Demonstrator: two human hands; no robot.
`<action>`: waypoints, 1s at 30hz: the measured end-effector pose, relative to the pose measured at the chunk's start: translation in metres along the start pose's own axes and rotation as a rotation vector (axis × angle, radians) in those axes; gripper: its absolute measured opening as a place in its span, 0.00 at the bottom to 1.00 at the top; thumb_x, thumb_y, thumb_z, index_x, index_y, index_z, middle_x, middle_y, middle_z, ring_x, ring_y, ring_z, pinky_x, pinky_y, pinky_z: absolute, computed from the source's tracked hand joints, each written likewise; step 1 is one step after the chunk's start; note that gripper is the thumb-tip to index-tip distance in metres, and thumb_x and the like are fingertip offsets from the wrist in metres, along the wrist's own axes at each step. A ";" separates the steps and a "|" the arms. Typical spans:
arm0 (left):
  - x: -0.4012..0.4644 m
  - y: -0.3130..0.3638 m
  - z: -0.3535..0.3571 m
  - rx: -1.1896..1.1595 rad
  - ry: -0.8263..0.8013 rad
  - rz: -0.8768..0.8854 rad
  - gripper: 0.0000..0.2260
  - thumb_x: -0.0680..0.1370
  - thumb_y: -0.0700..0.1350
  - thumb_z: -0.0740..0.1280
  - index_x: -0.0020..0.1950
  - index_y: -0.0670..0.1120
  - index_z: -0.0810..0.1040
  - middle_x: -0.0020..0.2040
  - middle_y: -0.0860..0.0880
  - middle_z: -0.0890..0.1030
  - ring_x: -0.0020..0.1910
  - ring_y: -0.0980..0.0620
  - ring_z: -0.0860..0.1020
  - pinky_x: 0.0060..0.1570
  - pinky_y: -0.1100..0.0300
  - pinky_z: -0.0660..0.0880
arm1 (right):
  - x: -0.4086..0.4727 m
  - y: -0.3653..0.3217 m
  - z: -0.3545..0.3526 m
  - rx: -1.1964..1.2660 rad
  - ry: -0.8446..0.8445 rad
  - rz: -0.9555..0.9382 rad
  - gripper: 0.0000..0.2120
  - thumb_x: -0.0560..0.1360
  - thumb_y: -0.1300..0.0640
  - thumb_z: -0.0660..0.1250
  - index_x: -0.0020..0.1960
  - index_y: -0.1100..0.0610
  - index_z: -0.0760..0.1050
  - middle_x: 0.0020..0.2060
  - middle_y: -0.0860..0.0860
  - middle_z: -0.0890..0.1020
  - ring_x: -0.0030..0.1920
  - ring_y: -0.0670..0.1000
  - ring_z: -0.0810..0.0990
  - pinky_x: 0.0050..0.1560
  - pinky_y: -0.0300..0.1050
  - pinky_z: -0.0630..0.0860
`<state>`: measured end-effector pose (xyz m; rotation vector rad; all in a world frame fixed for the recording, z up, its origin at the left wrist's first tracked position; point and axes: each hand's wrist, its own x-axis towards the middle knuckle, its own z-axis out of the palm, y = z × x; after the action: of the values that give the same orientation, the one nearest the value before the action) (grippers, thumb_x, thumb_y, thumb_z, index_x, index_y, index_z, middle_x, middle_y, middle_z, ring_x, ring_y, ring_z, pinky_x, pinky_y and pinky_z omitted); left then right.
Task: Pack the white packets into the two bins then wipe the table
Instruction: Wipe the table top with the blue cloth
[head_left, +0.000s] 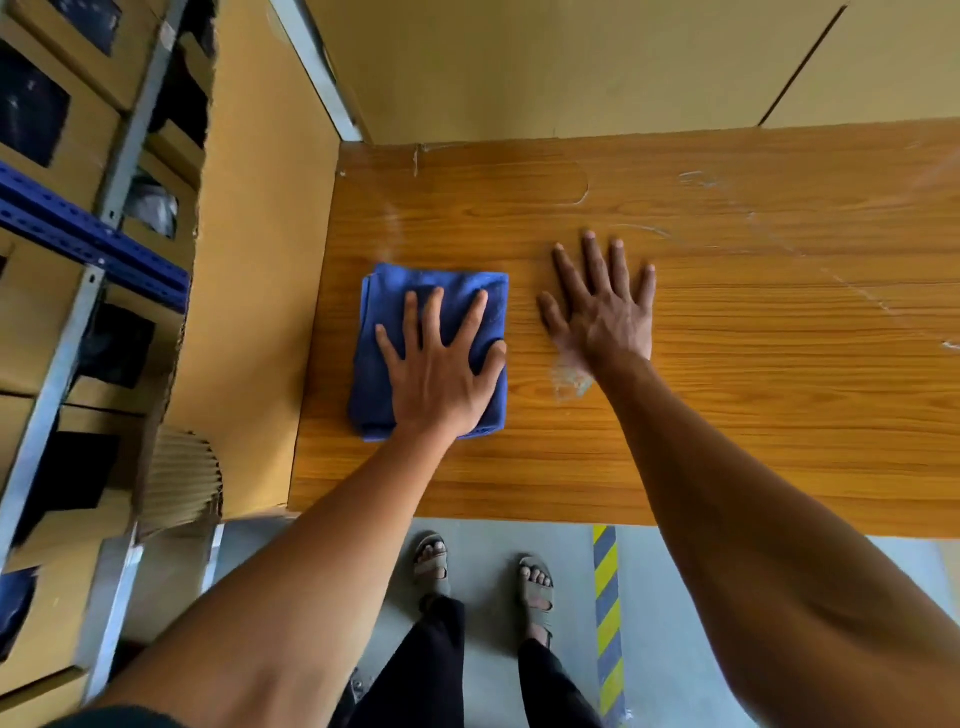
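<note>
The person's left hand (441, 364) lies flat on a folded blue microfibre cloth (410, 317), fingers straight and spread wide, the palm pressing the cloth down onto the orange-brown wood-grain table (727, 395). The cloth sits near the table's left edge, roughly midway between the near edge and the far wall, folded into a thick square with its layered edges showing along the left and near sides.

The right hand (605, 306) rests palm-down on the bare tabletop just beside the cloth, to its right — fingers straight and fanned apart, holding nothing. The two hands are near each other but apart.

Pale smears and streaks (569, 376) mark the wood by the right wrist, and further whitish scuffs run across the far right part of the surface.

No white packets and no bins can be seen in this view.

To the left of the table stands a tan cardboard panel (249, 312), and beyond it a metal rack with blue beams (93, 234) holding brown cardboard boxes (52, 171) with dark contents. Below the table's near edge the grey floor (675, 597) shows the person's sandalled feet (485, 571) and a strip of yellow-and-grey hazard tape (608, 613).
</note>
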<state>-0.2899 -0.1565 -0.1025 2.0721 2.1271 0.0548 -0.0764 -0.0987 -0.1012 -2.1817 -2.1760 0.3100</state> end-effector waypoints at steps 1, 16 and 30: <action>0.016 0.001 -0.001 -0.003 0.000 0.008 0.30 0.83 0.72 0.48 0.84 0.67 0.52 0.86 0.48 0.52 0.86 0.41 0.46 0.78 0.26 0.45 | 0.008 0.000 -0.001 -0.004 0.010 0.009 0.34 0.83 0.30 0.39 0.85 0.40 0.43 0.86 0.47 0.43 0.85 0.56 0.42 0.80 0.71 0.44; 0.066 0.001 0.000 0.023 0.029 0.079 0.30 0.84 0.71 0.44 0.85 0.64 0.50 0.87 0.51 0.50 0.86 0.41 0.46 0.78 0.27 0.47 | 0.054 -0.006 -0.002 -0.018 0.040 0.089 0.35 0.82 0.29 0.39 0.85 0.40 0.40 0.86 0.49 0.42 0.85 0.58 0.40 0.79 0.72 0.44; 0.194 0.009 -0.017 -0.020 -0.011 -0.044 0.33 0.81 0.72 0.46 0.85 0.63 0.50 0.87 0.47 0.49 0.85 0.39 0.45 0.78 0.27 0.43 | 0.056 -0.004 0.001 -0.011 0.056 0.087 0.35 0.82 0.28 0.38 0.85 0.40 0.40 0.86 0.48 0.41 0.85 0.57 0.39 0.80 0.71 0.43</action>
<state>-0.2873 0.0389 -0.1034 2.0084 2.1560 0.0581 -0.0809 -0.0428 -0.1078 -2.2669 -2.0630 0.2371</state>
